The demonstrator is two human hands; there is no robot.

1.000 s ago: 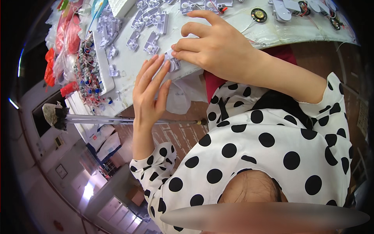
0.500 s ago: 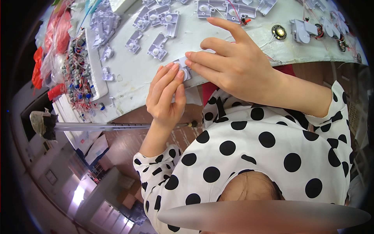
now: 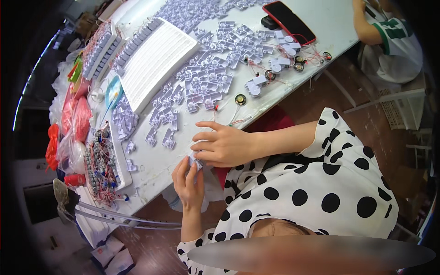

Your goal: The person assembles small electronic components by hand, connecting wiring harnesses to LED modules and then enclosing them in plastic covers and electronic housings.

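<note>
At the table's front edge, my left hand [image 3: 189, 185] pinches a small pale plastic housing [image 3: 197, 161] between thumb and fingers. My right hand [image 3: 227, 145] reaches over from the right, its lower fingers closed on the same housing and its upper fingers apart. The right thumb and most of the housing are hidden. Just beyond my hands, a loose plastic housing [image 3: 168, 138] lies on the table. A small round speaker [image 3: 240, 99] with thin wires rests past my right hand.
Many similar housings [image 3: 208, 82] cover the table [image 3: 158, 176]. A white foam tray [image 3: 158, 64] stands at the back left; a foam box [image 3: 123, 169] holds wired motors. Red bags [image 3: 82, 119] hang left. A phone [image 3: 291, 23] lies far right, near another person [image 3: 396, 43].
The view has shifted, showing more of the table and another person at the right. Both hands stay together at the housing; my right fingers have come lower around it.
</note>
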